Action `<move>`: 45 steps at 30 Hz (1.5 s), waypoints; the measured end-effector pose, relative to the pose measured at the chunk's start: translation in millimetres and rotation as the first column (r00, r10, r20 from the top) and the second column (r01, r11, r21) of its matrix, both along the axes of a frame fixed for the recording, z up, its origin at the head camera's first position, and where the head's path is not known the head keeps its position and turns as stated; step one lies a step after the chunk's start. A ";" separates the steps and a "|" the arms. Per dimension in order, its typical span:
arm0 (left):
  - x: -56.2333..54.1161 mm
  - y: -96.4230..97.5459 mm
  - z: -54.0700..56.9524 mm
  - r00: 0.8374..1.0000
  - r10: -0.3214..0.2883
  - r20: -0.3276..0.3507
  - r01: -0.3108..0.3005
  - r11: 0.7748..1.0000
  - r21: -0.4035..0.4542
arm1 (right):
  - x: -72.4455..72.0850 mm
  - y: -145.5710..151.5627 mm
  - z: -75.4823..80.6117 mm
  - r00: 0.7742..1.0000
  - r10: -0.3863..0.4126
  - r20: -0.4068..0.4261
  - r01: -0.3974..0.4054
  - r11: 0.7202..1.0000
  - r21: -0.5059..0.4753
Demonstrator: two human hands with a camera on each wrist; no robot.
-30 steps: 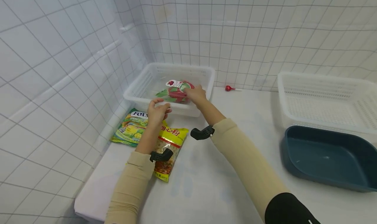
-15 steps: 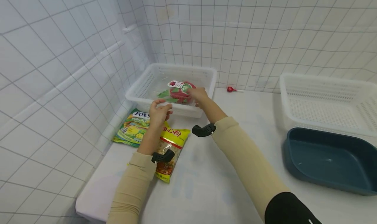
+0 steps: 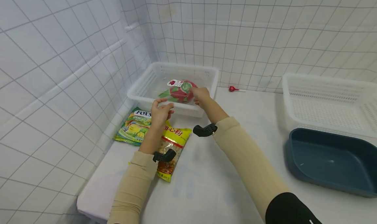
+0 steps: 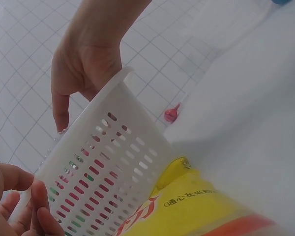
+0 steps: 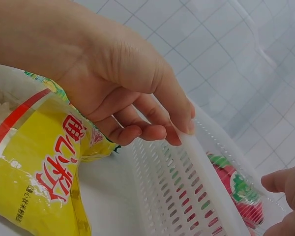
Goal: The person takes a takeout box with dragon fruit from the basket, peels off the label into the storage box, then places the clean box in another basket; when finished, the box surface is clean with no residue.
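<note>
At the far left of the bench [image 3: 212, 184], near the gridded backdrop, a white basket [image 3: 188, 111] holds a clear package [image 3: 177, 91] with red and green produce inside and a white label on top. The left hand [image 3: 160, 115] has its fingers curled at the near rim, its grip pinching that edge. The right hand [image 3: 203, 97] reaches over the basket's right side, its grip closed on the package's right edge, thumb against the clear plastic. A green bag [image 3: 134, 127] lies just beside the basket's near side, with a yellow bag [image 3: 174, 137] next to it, partly behind the left arm. A red lollipop [image 3: 232, 89] lies to the right; farther right, a second white basket [image 3: 324, 101] stands behind a dark blue bin [image 3: 332, 165].
</note>
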State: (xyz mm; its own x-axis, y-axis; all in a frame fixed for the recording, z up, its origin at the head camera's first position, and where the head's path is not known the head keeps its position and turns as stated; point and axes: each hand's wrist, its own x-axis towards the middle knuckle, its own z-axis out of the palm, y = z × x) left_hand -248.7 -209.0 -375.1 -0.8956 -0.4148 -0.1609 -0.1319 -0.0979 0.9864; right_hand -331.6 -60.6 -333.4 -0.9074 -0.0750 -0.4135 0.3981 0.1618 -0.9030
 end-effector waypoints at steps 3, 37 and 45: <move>-0.1 0.0 0.3 1.000 -0.003 -0.008 0.003 1.000 0.009 | 0.8 0.6 0.5 1.000 -0.002 -0.003 0.002 1.000 -0.023; 2.0 -4.8 1.5 1.000 -0.020 -0.006 0.020 1.000 0.012 | 11.1 -2.5 -3.1 0.978 -0.091 -0.186 0.073 0.992 -0.101; 3.4 -4.9 2.1 0.999 -0.050 -0.016 0.050 0.998 0.023 | 10.3 2.7 -4.0 0.975 -0.101 -0.200 0.076 0.989 -0.128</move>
